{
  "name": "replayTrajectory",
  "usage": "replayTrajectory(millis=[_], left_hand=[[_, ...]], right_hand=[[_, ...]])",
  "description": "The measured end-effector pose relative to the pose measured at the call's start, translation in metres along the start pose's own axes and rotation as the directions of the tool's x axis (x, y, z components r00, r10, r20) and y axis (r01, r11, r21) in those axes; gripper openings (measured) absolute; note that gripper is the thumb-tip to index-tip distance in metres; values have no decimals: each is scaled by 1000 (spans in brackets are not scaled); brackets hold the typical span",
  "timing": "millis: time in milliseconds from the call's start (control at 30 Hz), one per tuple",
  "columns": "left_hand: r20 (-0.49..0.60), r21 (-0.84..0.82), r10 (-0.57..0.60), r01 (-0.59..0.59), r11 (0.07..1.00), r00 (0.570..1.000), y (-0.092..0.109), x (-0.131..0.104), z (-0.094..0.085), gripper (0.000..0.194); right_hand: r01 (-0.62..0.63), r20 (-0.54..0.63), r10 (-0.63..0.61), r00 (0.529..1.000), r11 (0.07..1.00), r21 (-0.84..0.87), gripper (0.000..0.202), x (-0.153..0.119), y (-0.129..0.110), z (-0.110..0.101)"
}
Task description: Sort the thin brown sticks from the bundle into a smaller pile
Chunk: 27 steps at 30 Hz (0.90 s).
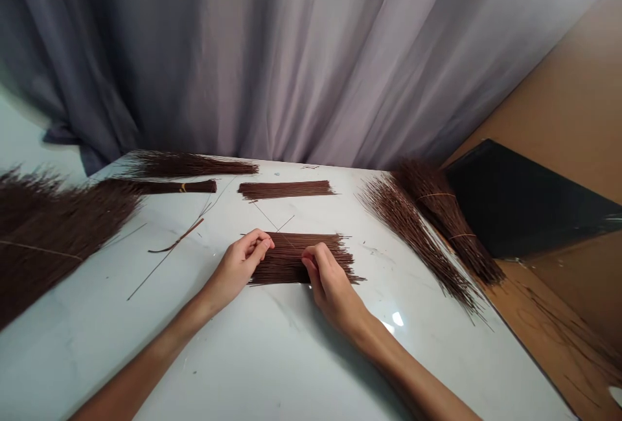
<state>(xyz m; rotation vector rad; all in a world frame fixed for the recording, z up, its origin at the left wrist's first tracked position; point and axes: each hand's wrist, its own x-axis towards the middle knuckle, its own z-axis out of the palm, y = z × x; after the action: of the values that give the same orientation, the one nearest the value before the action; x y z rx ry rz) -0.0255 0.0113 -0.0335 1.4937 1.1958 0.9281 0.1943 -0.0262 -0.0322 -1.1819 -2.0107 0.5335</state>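
A flat pile of thin brown twigs, laid side by side, rests on the white table in front of me. My left hand is closed in a pinch at the pile's left end, and a thin twig slants up and right from its fingertips. Over the pile's right half, my right hand is also pinched. Another thin twig runs from its fingers up and left, crossing the first just above the pile. The exact grip at the fingertips is too small to see clearly.
Beyond the pile lies a trimmed twig bundle. Bushy bundles spread at left, near a yellow-banded bundle and loose twigs. More bundles lie along the right edge, beside a black panel. A grey curtain hangs behind.
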Motion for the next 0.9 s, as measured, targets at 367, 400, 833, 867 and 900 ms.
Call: replayTrajectory(millis=[367, 400, 833, 867, 900], left_hand=[[-70, -113, -41, 33, 993, 997, 12, -4, 2, 31], [-65, -113, -47, 39, 993, 997, 13, -4, 2, 32], [-90, -63, -32, 27, 998, 995, 20, -2, -1, 34], [-85, -69, -33, 27, 997, 996, 20, -2, -2, 35], [-79, -70, -32, 26, 997, 996, 19, -2, -2, 36]], right_hand=[[-13, 94, 13, 995, 1000, 5, 17, -3, -3, 4], [-14, 98, 13, 995, 1000, 5, 17, -3, -3, 4], [-3, 135, 4, 991, 1000, -5, 16, -4, -4, 6], [-1, 137, 1, 991, 1000, -2, 15, -4, -4, 6], [0, 135, 0, 991, 1000, 0, 15, -4, -4, 7]])
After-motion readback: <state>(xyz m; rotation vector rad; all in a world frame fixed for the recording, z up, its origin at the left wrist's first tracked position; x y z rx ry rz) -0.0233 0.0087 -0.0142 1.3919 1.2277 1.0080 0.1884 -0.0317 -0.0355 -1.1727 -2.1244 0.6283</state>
